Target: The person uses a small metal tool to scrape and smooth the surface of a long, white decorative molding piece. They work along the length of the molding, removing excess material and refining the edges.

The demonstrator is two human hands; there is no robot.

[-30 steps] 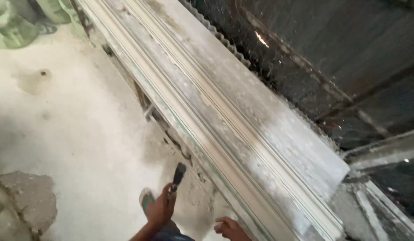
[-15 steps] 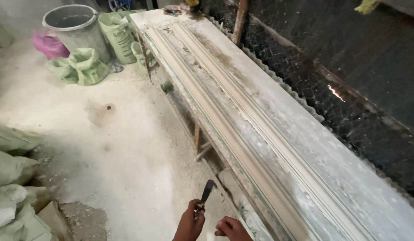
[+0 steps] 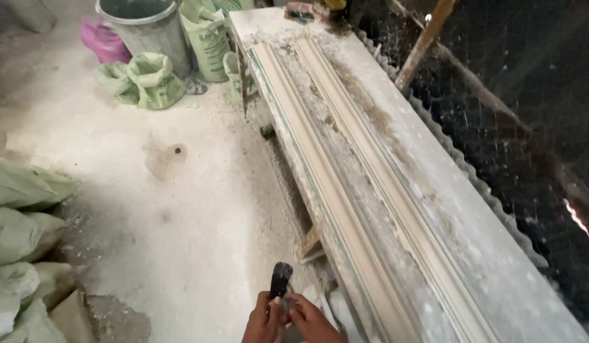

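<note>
At the bottom edge of the head view, my left hand (image 3: 262,321) and my right hand (image 3: 310,321) are together on a small dark scraper (image 3: 281,279). Its flat blade points up and away from me. Both hands grip the handle end, which is hidden between the fingers. Just to the right runs a long white plaster moulding (image 3: 345,190) with ridged profiles, lying on a dusty workbench (image 3: 472,235) that stretches away from me.
A grey bucket (image 3: 145,25), green sacks (image 3: 154,76) and a pink bag (image 3: 104,39) stand at the far end of the dusty floor (image 3: 148,209). More pale sacks (image 3: 18,222) pile up at the left. A dark corrugated wall (image 3: 529,127) borders the bench on the right.
The view has swung up along the bench, bringing the bucket and sacks into sight. My right hand has come over to join the left on the scraper.
</note>
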